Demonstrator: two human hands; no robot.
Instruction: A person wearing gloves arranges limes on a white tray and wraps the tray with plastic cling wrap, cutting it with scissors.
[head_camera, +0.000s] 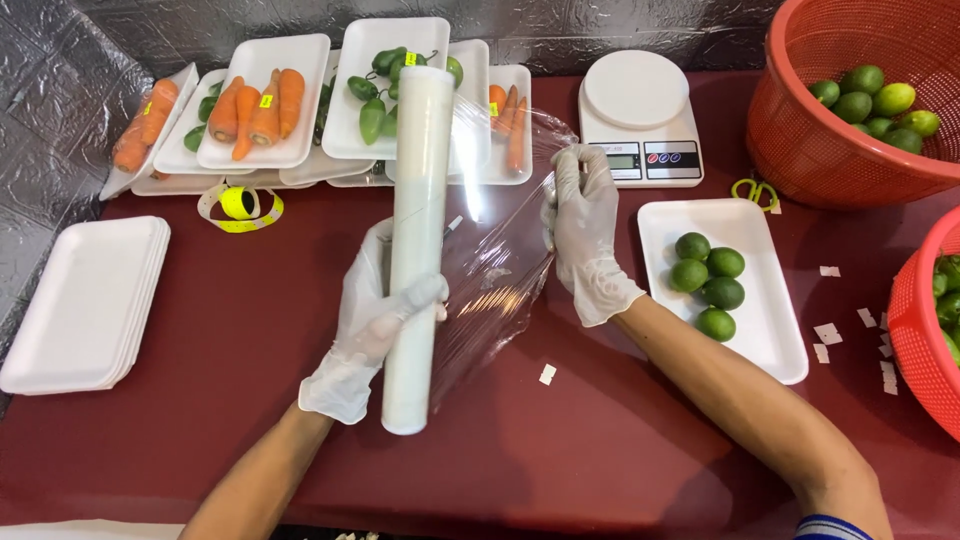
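The roll of cling film (417, 250) is standing nearly upright above the dark red table (600, 440), its long axis running toward the trays of carrots (262, 105). The gloved left hand (368, 325) is clenching its middle. The gloved right hand (583, 235) is pinching the pulled-out clear sheet (495, 260), whose edges are hard to trace.

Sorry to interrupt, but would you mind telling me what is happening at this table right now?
A person in thin white gloves holds a roll of cling film upright in the left hand, while the right hand pulls a clear sheet sideways off it. To the right, a white foam tray holds four limes. Trays of carrots and green peppers sit at the back beside a kitchen scale.
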